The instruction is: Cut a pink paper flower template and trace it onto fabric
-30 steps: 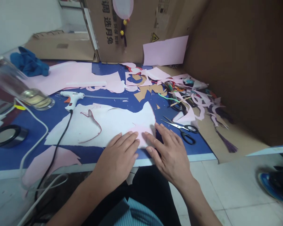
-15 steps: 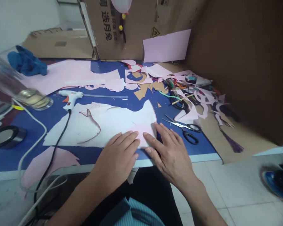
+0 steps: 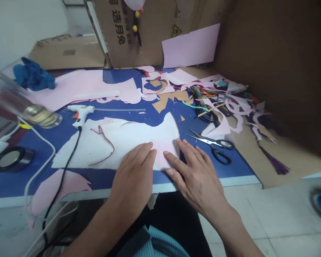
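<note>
A large cut-out white sheet (image 3: 133,132) lies along the table's front edge. Dark red trim (image 3: 178,130) runs down its right border, and a loose-looking strip of the same trim (image 3: 107,141) curves across its left half. My left hand (image 3: 135,175) rests on the sheet with its fingers stretched out close together and the thumb tucked from sight. Fingers spread, my right hand (image 3: 198,171) presses on the sheet's right end, fingertips by the trimmed border. Between the two hands shows a pale pink patch (image 3: 160,151). Neither hand grips anything.
Black-handled scissors (image 3: 214,142) lie right of my right hand, blades open. A glue gun (image 3: 81,113) sits behind the sheet, its cord crossing the left end. Tape (image 3: 12,159), a glass jar (image 3: 42,116) and pink scraps (image 3: 182,78) surround it. Cardboard (image 3: 149,43) stands behind.
My left hand has drawn its fingers together and turned a little, baring more of the pink patch. My right hand stays nearly in place. The whole view has shifted slightly.
</note>
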A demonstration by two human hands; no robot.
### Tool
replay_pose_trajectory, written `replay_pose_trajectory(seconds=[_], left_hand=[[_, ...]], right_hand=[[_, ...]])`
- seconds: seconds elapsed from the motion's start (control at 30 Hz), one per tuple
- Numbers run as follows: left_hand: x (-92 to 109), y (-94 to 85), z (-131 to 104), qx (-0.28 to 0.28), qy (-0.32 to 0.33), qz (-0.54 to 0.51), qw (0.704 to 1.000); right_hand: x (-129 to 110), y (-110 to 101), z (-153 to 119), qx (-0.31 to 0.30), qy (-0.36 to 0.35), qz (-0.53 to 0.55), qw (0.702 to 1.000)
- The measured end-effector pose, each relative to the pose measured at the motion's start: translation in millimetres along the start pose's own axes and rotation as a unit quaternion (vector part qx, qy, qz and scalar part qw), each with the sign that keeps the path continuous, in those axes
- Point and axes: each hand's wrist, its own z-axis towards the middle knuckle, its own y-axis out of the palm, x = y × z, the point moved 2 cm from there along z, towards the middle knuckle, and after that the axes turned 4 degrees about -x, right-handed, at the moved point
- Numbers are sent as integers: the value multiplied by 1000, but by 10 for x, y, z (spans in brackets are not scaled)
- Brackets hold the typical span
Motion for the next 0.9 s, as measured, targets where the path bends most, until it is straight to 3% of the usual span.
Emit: replay_pose_trajectory(seconds=[0.17, 0.33, 0.9], left_hand=[[217, 104, 115, -23, -48, -2, 999], [337, 129, 151, -26, -43, -22, 998], [341, 280, 157, -34, -24, -35, 999]], right_hand=[[3, 5, -1, -1, -6, -8, 1000], [16, 24, -10, 9, -16, -12, 1000], [50, 87, -18, 28, -41, -30, 998]])
